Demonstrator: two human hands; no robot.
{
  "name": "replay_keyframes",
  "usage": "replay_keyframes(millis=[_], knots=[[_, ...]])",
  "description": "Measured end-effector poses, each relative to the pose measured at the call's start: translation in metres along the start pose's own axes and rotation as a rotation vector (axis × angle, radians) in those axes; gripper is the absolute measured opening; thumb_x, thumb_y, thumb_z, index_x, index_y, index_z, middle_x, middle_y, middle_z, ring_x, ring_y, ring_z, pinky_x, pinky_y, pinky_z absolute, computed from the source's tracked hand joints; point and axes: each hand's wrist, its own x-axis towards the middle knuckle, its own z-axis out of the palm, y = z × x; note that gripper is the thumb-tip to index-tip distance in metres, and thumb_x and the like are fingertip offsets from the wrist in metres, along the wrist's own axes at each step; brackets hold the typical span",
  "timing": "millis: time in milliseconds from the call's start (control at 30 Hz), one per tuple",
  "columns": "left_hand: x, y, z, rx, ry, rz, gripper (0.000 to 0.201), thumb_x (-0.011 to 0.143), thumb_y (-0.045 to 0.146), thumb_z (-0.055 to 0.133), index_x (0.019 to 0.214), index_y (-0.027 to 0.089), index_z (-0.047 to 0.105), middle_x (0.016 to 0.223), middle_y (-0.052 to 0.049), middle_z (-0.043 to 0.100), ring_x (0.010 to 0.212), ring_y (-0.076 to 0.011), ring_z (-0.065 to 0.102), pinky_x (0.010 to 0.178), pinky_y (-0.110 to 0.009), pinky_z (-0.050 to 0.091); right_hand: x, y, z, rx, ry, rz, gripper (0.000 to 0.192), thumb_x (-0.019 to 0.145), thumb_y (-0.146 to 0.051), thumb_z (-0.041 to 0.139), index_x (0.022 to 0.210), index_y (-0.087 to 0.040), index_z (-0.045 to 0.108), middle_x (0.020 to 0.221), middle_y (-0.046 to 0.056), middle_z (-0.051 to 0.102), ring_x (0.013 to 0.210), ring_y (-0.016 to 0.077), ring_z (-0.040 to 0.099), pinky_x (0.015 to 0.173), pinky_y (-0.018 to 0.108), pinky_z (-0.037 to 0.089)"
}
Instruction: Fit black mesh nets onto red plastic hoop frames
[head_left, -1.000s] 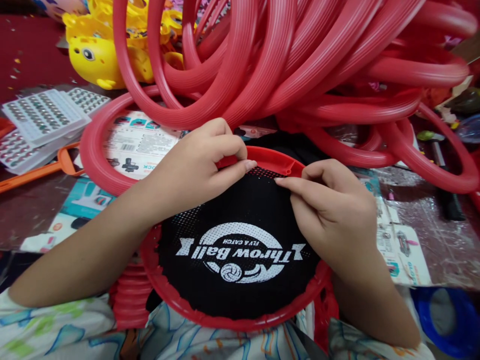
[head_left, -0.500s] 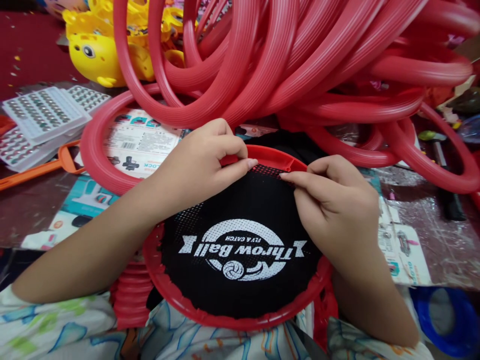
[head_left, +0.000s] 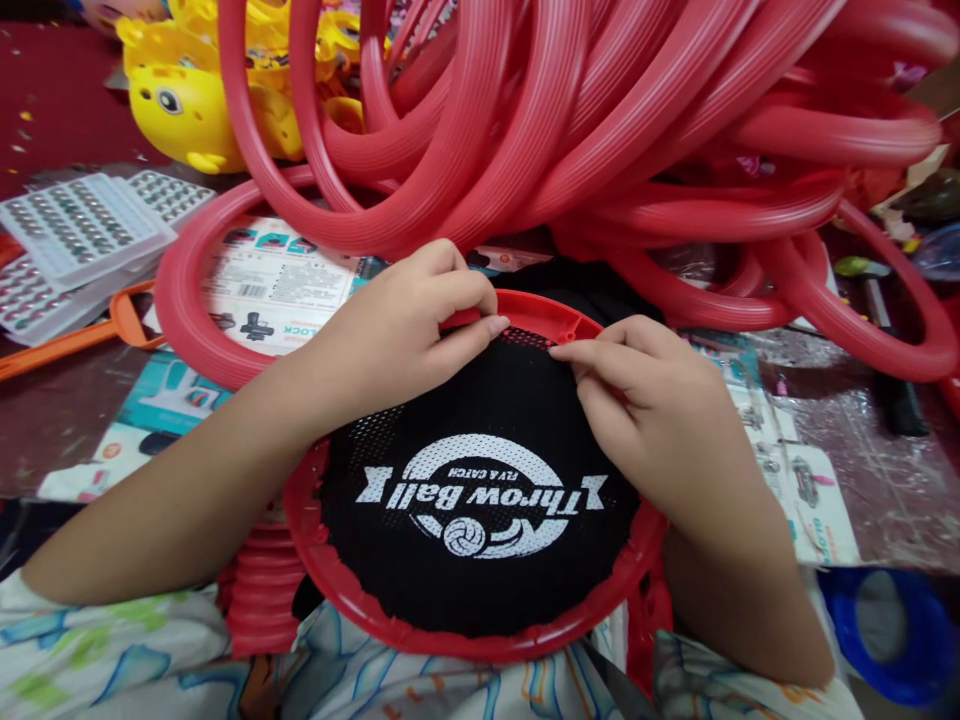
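A round red plastic hoop (head_left: 420, 640) rests on my lap against the table edge, with black mesh fabric (head_left: 480, 400) stretched across it. White "Throw Ball" lettering shows upside down on the mesh. At the far rim my left hand (head_left: 427, 320) is closed, thumb and fingers pinching the mesh edge against the hoop. Just right of it, my right hand (head_left: 645, 400) pinches the same mesh edge between thumb and forefinger. A short bare stretch of red rim shows between the two hands.
Many ribbed red rings (head_left: 600, 150) are heaped behind the hoop. At left are a yellow fish-like toy part (head_left: 187, 115), clear boxes of small metal pieces (head_left: 86, 225) and an orange handle (head_left: 127, 320). Printed cards (head_left: 810, 490) lie underneath; a blue ring (head_left: 877, 640) sits low right.
My right hand has shifted slightly left and down along the mesh edge. My left hand keeps its pinch. The view has drifted a little.
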Motion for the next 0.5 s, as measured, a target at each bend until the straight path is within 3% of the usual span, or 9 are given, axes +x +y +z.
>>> replay_keyframes(millis=[200,333,400,500], knots=[[-0.003,-0.004,-0.015,0.042,-0.06,-0.058,0.02,0.096,0.033,0.05,0.088,0.02,0.063,0.094,-0.004,0.053,0.087,-0.0179,0.055,0.086,-0.035,0.045,-0.002,-0.002,-0.018,0.112,0.125,0.179,0.009,0.092,-0.022,0.064,0.09,-0.02,0.072,0.079,0.001,0.073,0.068,0.0156,0.066,0.063,0.029,0.048],[-0.002,-0.007,-0.025,0.102,-0.078,-0.142,0.021,0.097,0.033,0.05,0.088,0.018,0.062,0.09,-0.003,0.053,0.085,-0.0167,0.052,0.083,-0.033,0.042,-0.011,-0.011,-0.021,0.02,-0.03,0.037,0.026,0.097,-0.027,0.059,0.077,-0.018,0.072,0.069,0.001,0.072,0.064,0.0162,0.067,0.059,0.029,0.046],[-0.001,-0.006,-0.027,0.113,-0.054,-0.19,0.022,0.095,0.034,0.053,0.087,0.018,0.065,0.089,-0.003,0.055,0.084,-0.0164,0.052,0.082,-0.032,0.042,-0.017,-0.015,-0.015,-0.113,-0.087,-0.047,0.029,0.099,-0.026,0.054,0.084,-0.013,0.075,0.074,0.005,0.075,0.066,0.0193,0.069,0.059,0.031,0.047],[0.0,-0.002,-0.028,0.113,-0.028,-0.251,0.024,0.093,0.035,0.056,0.088,0.017,0.07,0.09,-0.004,0.059,0.084,-0.0164,0.054,0.08,-0.032,0.041,-0.024,-0.022,0.0,-0.348,-0.042,-0.102,0.03,0.1,-0.02,0.049,0.106,-0.002,0.073,0.092,0.014,0.079,0.073,0.0238,0.072,0.062,0.033,0.05]])
